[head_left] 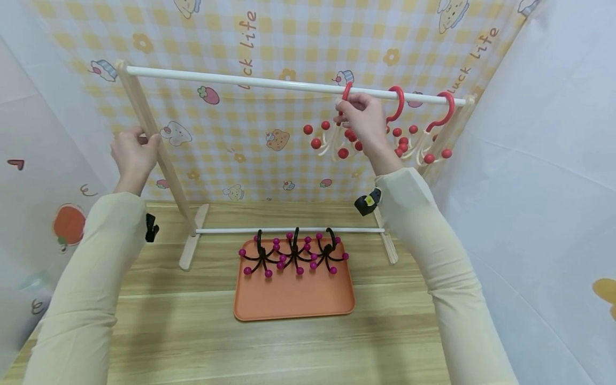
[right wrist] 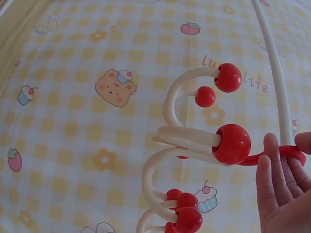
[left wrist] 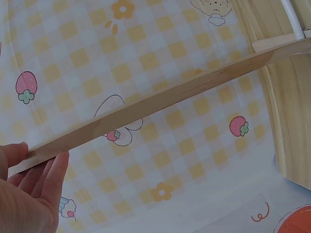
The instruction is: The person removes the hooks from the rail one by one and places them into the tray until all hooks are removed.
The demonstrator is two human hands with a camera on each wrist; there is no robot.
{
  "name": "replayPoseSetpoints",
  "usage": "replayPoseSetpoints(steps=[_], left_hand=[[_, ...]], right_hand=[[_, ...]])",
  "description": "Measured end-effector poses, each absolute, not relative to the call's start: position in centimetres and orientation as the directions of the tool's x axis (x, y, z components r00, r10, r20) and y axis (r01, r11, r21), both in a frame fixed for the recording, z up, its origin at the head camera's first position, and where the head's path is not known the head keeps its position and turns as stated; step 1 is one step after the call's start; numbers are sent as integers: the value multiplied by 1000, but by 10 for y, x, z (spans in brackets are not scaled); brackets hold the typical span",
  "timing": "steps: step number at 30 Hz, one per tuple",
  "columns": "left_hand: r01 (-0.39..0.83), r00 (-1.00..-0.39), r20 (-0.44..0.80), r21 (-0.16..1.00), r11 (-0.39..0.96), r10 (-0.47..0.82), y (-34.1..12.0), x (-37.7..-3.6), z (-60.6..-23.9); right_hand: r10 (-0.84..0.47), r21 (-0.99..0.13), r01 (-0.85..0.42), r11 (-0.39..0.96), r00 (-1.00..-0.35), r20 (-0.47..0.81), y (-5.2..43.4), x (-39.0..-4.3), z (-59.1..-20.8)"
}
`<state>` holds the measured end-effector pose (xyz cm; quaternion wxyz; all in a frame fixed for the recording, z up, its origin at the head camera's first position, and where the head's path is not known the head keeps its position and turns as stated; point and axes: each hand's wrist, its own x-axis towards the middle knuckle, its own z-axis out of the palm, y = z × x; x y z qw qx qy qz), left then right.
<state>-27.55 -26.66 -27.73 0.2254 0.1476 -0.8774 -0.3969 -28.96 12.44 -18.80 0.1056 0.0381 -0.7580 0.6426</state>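
My right hand (head_left: 366, 120) pinches the red hook of a cream hanger with red ball tips (head_left: 315, 143), high at the white top rail (head_left: 216, 78) of a rack. The right wrist view shows fingers and thumb about the red hook (right wrist: 250, 160), where it meets the rail. My left hand (head_left: 136, 155) holds the rack's left wooden post (head_left: 166, 166); in the left wrist view, thumb and fingers lie on opposite sides of this post (left wrist: 160, 101). Two more red-hooked hangers, a middle one (head_left: 399, 104) partly behind my right hand and another (head_left: 447, 112), hang farther right.
On the wooden table (head_left: 298, 353) lies an orange tray (head_left: 293, 302). Three black hangers with magenta ball tips (head_left: 294, 251) rest along its back, near the rack's lower white bar (head_left: 226, 231). A checked cloth (head_left: 231, 139) hangs behind, with pale sheets (head_left: 539, 214) at both sides.
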Motion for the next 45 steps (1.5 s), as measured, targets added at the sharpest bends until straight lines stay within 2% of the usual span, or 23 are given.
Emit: replayPoseSetpoints(steps=[9,16,21,31,45], left_hand=[[-80,-855,278,763,642,-437,-266,-276,-277],[-75,-857,276,768,636,-435,-267,-276,-278],[-77,-856,277,767,637,-437,-267,-276,-277],[-108,-859,250,766,634,-448,-268,-276,-278],[-103,-857,260,759,643,-445,-269,-279,-279]], right_hand=[[48,-952,-275,136,-958,284,125,-283,-180],[-29,-936,-339,97,-941,338,122,-269,-177],[-91,-936,-339,94,-939,331,120,-260,-184],[-145,-968,-224,115,-968,206,111,-246,-213],[-257,-987,-103,121,-964,70,97,-228,-251]])
